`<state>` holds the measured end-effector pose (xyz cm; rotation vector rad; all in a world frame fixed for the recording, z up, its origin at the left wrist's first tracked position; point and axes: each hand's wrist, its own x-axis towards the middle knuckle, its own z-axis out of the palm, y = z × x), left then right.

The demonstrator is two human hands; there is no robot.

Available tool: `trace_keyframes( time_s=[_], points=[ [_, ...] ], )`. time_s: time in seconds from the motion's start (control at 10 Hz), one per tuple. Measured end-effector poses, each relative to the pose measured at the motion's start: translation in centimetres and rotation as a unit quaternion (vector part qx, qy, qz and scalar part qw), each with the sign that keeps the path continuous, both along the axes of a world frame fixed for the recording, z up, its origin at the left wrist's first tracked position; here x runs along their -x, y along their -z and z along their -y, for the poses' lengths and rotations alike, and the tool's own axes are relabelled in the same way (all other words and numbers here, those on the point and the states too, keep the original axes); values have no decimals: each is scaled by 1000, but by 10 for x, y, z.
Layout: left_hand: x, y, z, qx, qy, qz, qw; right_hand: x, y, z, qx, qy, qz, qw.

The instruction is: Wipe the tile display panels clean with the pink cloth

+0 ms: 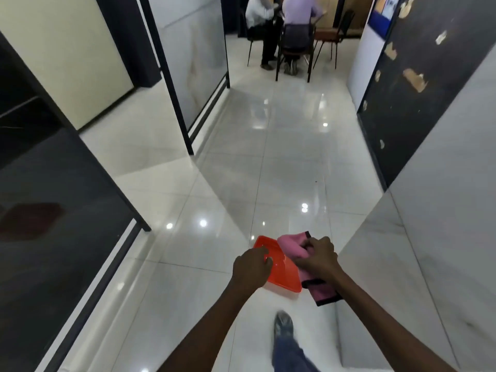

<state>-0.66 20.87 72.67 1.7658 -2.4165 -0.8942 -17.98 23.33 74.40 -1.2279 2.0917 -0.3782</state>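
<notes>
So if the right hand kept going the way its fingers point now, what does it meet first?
The right hand grips the pink cloth with its fingers aimed left, over the orange tray. Going on, it would probably meet the left hand holding the tray's rim, though depth is unclear.

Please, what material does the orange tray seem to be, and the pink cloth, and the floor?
Orange tray: probably moulded plastic, smooth and slightly glossy, with a thin raised rim and a wet-looking sheen inside.
Pink cloth: soft fabric, perhaps microfibre, matte, folding limply, with a dark stitched border.
Floor: large polished tiles, ceramic or stone-look, showing mirror-like light spots and thin joint lines.
</notes>
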Motion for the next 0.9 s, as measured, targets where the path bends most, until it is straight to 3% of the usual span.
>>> trace_keyframes(
  time_s=[0.3, 0.4, 0.6, 0.8, 0.9],
  points=[
    [57, 145, 170, -86, -13, 69, 994, 54, 161, 172, -111, -74, -23, 991],
    [78, 228, 224, -108, 44, 99, 988, 69, 255, 223, -157, -123, -31, 979],
    [95, 390, 281, -98, 78, 121, 985, 81, 417, 273, -206, -211, -102, 950],
    [103, 555, 298, -172, 137, 152, 964, 91, 573, 292, -223, -251, -167, 927],
    [105, 590, 304, -177, 179, 180, 951, 96, 608, 299, -260, -263, -135, 919]
  ],
)
